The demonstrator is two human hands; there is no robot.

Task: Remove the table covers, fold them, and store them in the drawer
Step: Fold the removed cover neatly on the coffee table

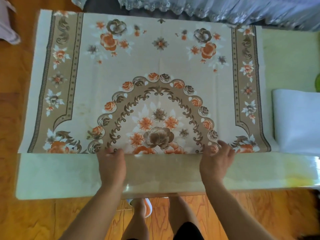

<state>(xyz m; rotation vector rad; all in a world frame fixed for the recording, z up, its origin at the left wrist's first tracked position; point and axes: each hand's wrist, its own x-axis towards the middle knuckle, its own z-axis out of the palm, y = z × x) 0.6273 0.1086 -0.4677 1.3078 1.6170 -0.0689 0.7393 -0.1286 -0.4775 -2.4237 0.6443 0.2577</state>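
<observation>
Both hands are on the near edge of the beige floral-patterned table cover (161, 80), which lies spread flat ahead of them across the pale glossy table top (60, 174). The left hand (111, 163) has its fingertips curled over that edge, gripping the fabric beside the brown and orange flower medallion. The right hand (216, 158), well apart from the left, rests on the same edge with fingers spread and bent; whether it pinches the cloth or only presses it, I cannot tell. Off to the right of the right hand lies a white folded sheet (296, 120) on the table. Behind the hands, a bare strip of table runs to the near rim, with orange wooden floor (173, 217) below.
</observation>
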